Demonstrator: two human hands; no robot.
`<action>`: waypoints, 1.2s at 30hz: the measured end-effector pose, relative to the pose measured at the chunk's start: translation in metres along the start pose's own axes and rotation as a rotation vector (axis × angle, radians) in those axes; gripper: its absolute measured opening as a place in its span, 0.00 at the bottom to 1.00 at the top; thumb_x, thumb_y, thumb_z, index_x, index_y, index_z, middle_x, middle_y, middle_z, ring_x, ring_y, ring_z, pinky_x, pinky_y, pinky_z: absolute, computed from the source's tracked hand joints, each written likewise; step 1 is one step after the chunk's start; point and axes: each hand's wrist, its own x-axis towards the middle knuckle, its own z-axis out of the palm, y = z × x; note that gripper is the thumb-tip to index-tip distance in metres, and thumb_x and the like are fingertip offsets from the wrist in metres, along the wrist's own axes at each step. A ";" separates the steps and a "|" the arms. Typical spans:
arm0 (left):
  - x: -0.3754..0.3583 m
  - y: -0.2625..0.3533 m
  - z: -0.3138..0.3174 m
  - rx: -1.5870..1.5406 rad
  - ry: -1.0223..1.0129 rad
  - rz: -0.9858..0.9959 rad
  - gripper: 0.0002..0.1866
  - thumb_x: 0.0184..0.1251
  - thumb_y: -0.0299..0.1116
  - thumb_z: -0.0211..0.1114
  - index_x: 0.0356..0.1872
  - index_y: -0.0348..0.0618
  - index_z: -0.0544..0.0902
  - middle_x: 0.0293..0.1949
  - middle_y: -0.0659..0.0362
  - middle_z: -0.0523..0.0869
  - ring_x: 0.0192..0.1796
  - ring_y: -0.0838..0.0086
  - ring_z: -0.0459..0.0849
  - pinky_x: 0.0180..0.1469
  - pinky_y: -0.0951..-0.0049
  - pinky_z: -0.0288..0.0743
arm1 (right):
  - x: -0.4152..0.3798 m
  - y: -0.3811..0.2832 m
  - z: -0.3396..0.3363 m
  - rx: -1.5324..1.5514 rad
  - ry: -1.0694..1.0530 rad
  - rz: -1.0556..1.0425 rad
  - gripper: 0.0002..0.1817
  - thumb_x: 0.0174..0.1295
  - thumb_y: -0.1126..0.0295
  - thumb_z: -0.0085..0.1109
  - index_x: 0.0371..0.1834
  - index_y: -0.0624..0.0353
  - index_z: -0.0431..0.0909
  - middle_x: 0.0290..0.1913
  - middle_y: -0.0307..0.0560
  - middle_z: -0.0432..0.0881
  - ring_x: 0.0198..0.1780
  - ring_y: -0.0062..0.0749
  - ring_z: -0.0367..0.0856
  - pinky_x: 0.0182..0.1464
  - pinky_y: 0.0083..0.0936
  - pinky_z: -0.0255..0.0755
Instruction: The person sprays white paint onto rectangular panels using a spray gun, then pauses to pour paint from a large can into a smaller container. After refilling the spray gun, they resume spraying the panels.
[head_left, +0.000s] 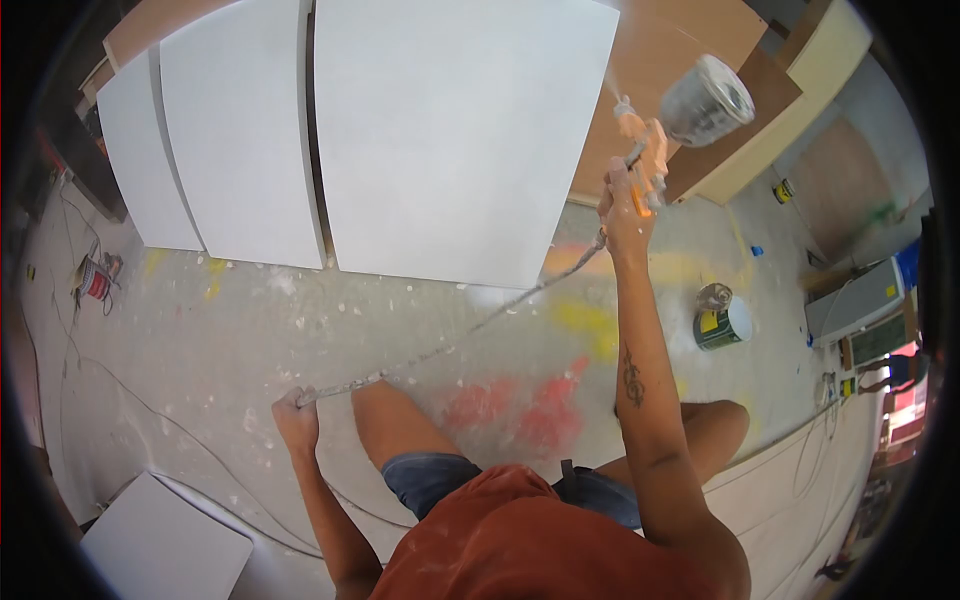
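My right hand (627,210) is wrapped round the handle of an orange spray gun (650,155), raised at the right edge of a large white panel (460,130). A paint-smeared cup (707,102) is attached to the gun, and a faint mist shows at its nozzle. From the handle a crusted hose (500,312) runs down to the left, where my left hand (296,408) is closed round it near my knee. Two narrower white panels (235,130) stand left of the large one, with dark gaps between them.
Brown boards (680,60) stand behind the panels. A green bucket (722,325) is on the floor at right, a red can (94,280) at left, and a white board (165,545) at lower left. Cables cross the floor. Another person (900,370) stands far right.
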 end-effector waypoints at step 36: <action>-0.004 -0.001 0.002 -0.073 0.030 -0.036 0.19 0.63 0.30 0.66 0.19 0.30 0.68 0.18 0.50 0.57 0.25 0.73 0.56 0.26 0.62 0.55 | -0.080 0.074 -0.041 -0.314 -0.242 0.196 0.13 0.72 0.59 0.59 0.34 0.56 0.75 0.21 0.30 0.70 0.17 0.13 0.65 0.18 0.18 0.57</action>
